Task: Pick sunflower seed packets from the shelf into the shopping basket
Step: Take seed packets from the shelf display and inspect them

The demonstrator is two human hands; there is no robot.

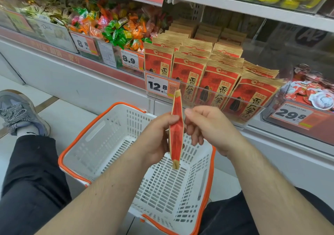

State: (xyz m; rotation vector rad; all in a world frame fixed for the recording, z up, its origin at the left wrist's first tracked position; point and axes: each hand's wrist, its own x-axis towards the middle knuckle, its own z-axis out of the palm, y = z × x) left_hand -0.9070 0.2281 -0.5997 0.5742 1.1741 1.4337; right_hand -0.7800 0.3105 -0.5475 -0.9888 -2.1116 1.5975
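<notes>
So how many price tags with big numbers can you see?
3: the 8.9 tag under the candies, the 12.8 tag by the seed packets, the 29.8 tag at right. Another tag at far left is partly hidden.

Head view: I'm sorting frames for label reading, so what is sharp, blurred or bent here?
Head view: price tag 12.8 reads sharp; the packet between the hands is crisp, edge-on; upper-left candy bin is soft and smeared; shelf edges bow from wide-angle distortion; even light, faint glare on the clear bin front.
</notes>
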